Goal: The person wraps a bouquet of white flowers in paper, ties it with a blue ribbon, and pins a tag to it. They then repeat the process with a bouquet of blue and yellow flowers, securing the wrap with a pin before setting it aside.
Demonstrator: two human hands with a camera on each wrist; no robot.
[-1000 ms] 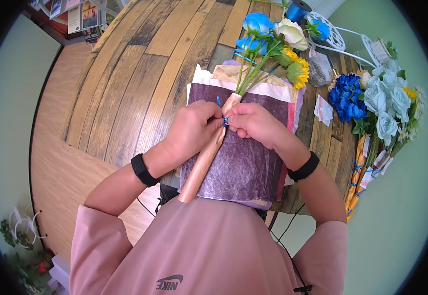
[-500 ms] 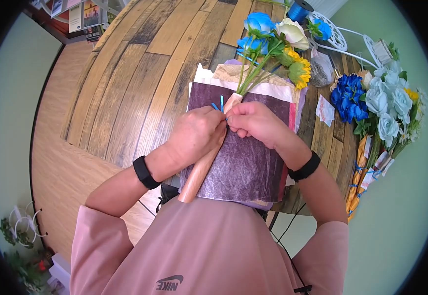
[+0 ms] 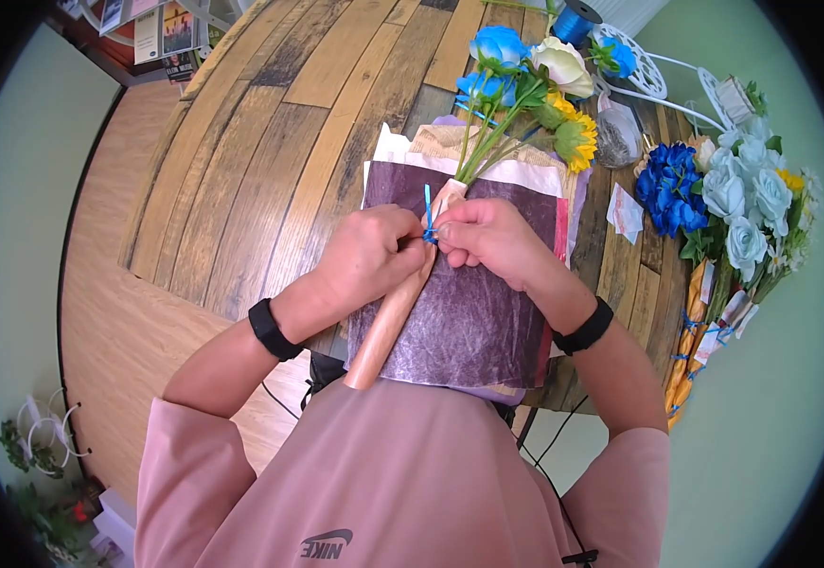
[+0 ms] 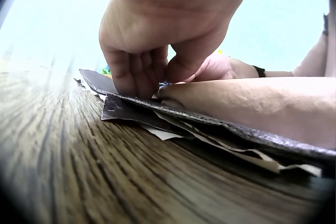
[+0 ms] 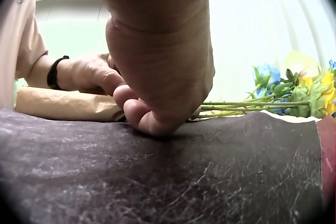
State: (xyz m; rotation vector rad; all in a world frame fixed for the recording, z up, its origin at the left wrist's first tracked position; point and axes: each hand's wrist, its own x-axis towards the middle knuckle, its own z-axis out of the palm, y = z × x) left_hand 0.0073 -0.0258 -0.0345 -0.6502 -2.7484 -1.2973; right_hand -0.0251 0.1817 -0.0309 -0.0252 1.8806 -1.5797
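A bouquet of artificial flowers (image 3: 502,80) in blue, white and yellow lies on the purple-brown wrapping sheets (image 3: 487,322). Its green stems run into a tan paper wrap (image 3: 385,331), rolled into a long tube. Around the upper part of this tube goes a narrow blue ribbon (image 3: 429,234), knotted, with one end sticking up. From the left, my left hand (image 3: 369,251) pinches the ribbon beside the knot, fingertips partly hidden. On the other side my right hand (image 3: 489,241) pinches it between thumb and forefinger. In the right wrist view, the right hand's curled fingers (image 5: 139,116) are close over the dark sheet.
To the right lie finished-looking bunches with dark blue flowers (image 3: 672,189) and pale blue roses (image 3: 743,189), their stems wrapped in golden paper (image 3: 686,341). A ribbon spool (image 3: 575,19) and a white metal stand (image 3: 644,71) are at the back of the wooden table (image 3: 270,142).
The left hand moved up over the knot, then back down to the left. The knot shows again, and a ribbon end now points upright. The bouquet stays in place.
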